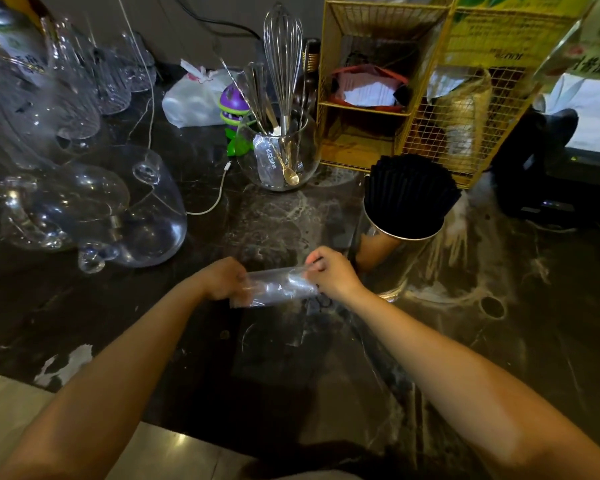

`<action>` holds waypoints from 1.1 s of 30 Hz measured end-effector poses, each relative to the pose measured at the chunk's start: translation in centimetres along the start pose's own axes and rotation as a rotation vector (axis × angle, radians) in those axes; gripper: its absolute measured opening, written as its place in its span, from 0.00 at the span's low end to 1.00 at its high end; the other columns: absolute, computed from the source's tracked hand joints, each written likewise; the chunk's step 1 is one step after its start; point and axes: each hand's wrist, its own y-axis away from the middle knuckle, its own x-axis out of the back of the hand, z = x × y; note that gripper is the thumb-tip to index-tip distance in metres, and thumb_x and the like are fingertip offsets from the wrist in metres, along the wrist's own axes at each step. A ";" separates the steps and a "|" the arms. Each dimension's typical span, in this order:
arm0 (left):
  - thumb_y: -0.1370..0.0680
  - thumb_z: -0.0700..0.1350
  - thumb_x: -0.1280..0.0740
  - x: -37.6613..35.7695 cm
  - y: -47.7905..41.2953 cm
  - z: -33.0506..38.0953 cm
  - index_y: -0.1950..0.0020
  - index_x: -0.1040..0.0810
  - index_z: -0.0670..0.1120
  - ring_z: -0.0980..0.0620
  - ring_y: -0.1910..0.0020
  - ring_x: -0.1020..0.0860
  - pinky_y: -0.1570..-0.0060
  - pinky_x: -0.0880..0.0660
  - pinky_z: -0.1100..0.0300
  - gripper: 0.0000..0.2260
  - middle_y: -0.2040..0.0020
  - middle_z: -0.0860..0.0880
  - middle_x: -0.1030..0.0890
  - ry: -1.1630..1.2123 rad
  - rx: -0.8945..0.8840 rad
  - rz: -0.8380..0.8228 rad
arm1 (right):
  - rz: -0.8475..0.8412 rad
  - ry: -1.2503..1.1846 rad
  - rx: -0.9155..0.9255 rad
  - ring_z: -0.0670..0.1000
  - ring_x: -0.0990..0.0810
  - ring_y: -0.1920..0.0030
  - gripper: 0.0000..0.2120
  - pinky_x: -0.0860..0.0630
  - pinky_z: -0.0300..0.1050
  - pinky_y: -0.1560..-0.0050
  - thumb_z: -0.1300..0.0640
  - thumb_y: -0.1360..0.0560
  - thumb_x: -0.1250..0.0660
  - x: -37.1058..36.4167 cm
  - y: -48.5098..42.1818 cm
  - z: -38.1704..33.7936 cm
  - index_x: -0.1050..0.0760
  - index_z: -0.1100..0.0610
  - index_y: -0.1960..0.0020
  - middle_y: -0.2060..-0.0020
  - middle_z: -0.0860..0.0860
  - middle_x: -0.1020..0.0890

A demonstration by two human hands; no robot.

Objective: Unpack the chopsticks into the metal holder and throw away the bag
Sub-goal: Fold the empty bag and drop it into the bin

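Bag (278, 286) empty, pinched at ends by left hand (222, 278) and right hand (333, 273), just before holder (404, 216). Risk: elbow swing toppling holder, spilling chopsticks (409, 188).

Clear glossy plastic bag (274, 287), shiny metal holder (392, 244)

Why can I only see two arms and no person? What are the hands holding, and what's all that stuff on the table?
The camera sits on the person's head and looks down, so you see only their own arms. The left hand and right hand each hold one end of an empty clear plastic bag above a dark marble counter. Just behind the right hand stands a shiny metal holder packed with black chopsticks. Farther back is a round glass bowl with a whisk and spoons in it, a purple and green toy, a yellow wire rack, and lots of clear glassware on the left.
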 end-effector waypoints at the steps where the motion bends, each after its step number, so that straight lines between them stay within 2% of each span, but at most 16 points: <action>1: 0.27 0.44 0.33 0.1 0.3 -0.1 0.60 0.22 0.43 0.52 0.63 0.25 0.60 0.31 0.62 0.05 0.66 0.49 0.24 0.047 -0.016 -0.005 | -0.013 -0.040 0.009 0.50 0.25 0.61 0.09 0.28 0.40 0.62 0.63 0.28 0.35 0.1 0.4 0.0 0.31 0.51 0.60 0.68 0.48 0.27; 3: 0.28 0.44 0.32 0.4 0.7 -0.3 0.63 0.22 0.46 0.53 0.63 0.24 0.60 0.30 0.62 0.04 0.65 0.50 0.22 0.114 -0.056 -0.004 | -0.044 -0.105 0.033 0.50 0.23 0.60 0.06 0.27 0.40 0.61 0.60 0.28 0.34 0.5 1.3 -0.2 0.30 0.52 0.55 0.64 0.52 0.24; 7: 0.31 0.46 0.29 1.1 0.8 -0.1 0.71 0.24 0.50 0.58 0.72 0.27 0.68 0.32 0.66 0.09 0.73 0.54 0.25 0.136 -0.123 -0.029 | -0.075 -0.156 0.025 0.49 0.20 0.54 0.10 0.22 0.37 0.62 0.56 0.30 0.31 1.1 3.2 -0.4 0.29 0.51 0.50 0.55 0.53 0.20; 9: 0.31 0.46 0.29 1.2 0.5 0.5 0.69 0.23 0.49 0.58 0.71 0.26 0.69 0.30 0.68 0.07 0.72 0.54 0.23 0.143 -0.173 -0.086 | -0.063 -0.217 -0.010 0.50 0.21 0.52 0.13 0.21 0.35 0.65 0.58 0.30 0.31 1.4 4.1 -0.2 0.30 0.54 0.48 0.53 0.53 0.22; 11: 0.32 0.46 0.29 1.2 0.1 1.4 0.65 0.21 0.50 0.56 0.65 0.23 0.65 0.29 0.65 0.03 0.68 0.54 0.21 0.171 -0.237 -0.160 | -0.003 -0.284 -0.040 0.52 0.21 0.52 0.14 0.20 0.34 0.68 0.61 0.30 0.31 2.0 5.4 0.0 0.30 0.58 0.46 0.51 0.54 0.22; 14: 0.32 0.43 0.28 0.7 -0.3 3.4 0.58 0.22 0.50 0.53 0.59 0.22 0.61 0.29 0.62 0.06 0.60 0.51 0.20 0.155 -0.353 -0.229 | 0.124 -0.329 -0.071 0.47 0.20 0.59 0.12 0.21 0.33 0.71 0.63 0.30 0.32 3.0 8.2 0.5 0.28 0.61 0.47 0.56 0.52 0.22; 16: 0.33 0.39 0.28 -0.4 -0.6 5.0 0.57 0.22 0.48 0.51 0.58 0.23 0.60 0.28 0.61 0.08 0.59 0.49 0.21 0.194 -0.425 -0.281 | 0.198 -0.379 -0.110 0.44 0.21 0.68 0.12 0.22 0.33 0.73 0.66 0.29 0.33 3.8 10.6 1.2 0.28 0.66 0.47 0.64 0.52 0.24; 18: 0.33 0.37 0.28 -1.6 -0.7 6.8 0.57 0.23 0.48 0.54 0.60 0.23 0.60 0.28 0.65 0.10 0.59 0.47 0.21 0.206 -0.507 -0.330 | 0.289 -0.380 -0.163 0.41 0.22 0.74 0.12 0.22 0.33 0.74 0.68 0.29 0.34 4.6 13.2 2.2 0.28 0.71 0.48 0.68 0.52 0.26; 21: 0.33 0.34 0.29 -4.2 -0.5 10.3 0.57 0.24 0.50 0.61 0.64 0.24 0.65 0.29 0.72 0.13 0.61 0.50 0.22 0.216 -0.658 -0.430 | 0.440 -0.442 -0.245 0.45 0.24 0.70 0.12 0.21 0.34 0.71 0.69 0.30 0.33 5.7 17.7 3.5 0.29 0.74 0.48 0.66 0.57 0.28; 24: 0.32 0.33 0.30 -7.3 0.0 13.8 0.56 0.24 0.50 0.64 0.65 0.24 0.64 0.30 0.74 0.14 0.60 0.54 0.22 0.202 -0.762 -0.504 | 0.588 -0.530 -0.296 0.48 0.24 0.70 0.08 0.22 0.34 0.71 0.69 0.31 0.33 6.8 22.5 4.7 0.25 0.68 0.52 0.66 0.58 0.27; 26: 0.31 0.32 0.31 -9.7 0.3 15.9 0.52 0.24 0.45 0.62 0.63 0.24 0.61 0.29 0.73 0.12 0.60 0.53 0.22 0.186 -0.811 -0.541 | 0.684 -0.573 -0.323 0.43 0.22 0.73 0.08 0.21 0.33 0.72 0.71 0.31 0.34 7.5 25.5 5.7 0.24 0.66 0.52 0.69 0.53 0.23; 29: 0.31 0.32 0.31 -13.0 1.1 19.3 0.48 0.24 0.39 0.68 0.66 0.24 0.62 0.30 0.76 0.13 0.61 0.53 0.23 0.154 -0.919 -0.552 | 0.824 -0.612 -0.368 0.42 0.21 0.74 0.12 0.22 0.33 0.72 0.72 0.30 0.35 8.3 29.7 7.4 0.26 0.71 0.47 0.73 0.48 0.20; 31: 0.31 0.33 0.31 -15.1 1.9 21.5 0.48 0.24 0.40 0.66 0.66 0.24 0.63 0.30 0.77 0.13 0.59 0.51 0.22 0.132 -0.972 -0.571 | 0.922 -0.637 -0.387 0.42 0.21 0.75 0.12 0.22 0.32 0.73 0.72 0.30 0.36 8.6 32.2 8.6 0.27 0.73 0.47 0.77 0.46 0.19; 33: 0.31 0.33 0.31 -17.2 2.8 23.5 0.48 0.25 0.39 0.62 0.63 0.26 0.64 0.30 0.77 0.13 0.56 0.48 0.22 0.118 -0.997 -0.599 | 1.007 -0.660 -0.411 0.42 0.20 0.75 0.12 0.22 0.32 0.73 0.73 0.30 0.36 8.8 34.6 9.7 0.27 0.74 0.46 0.76 0.47 0.18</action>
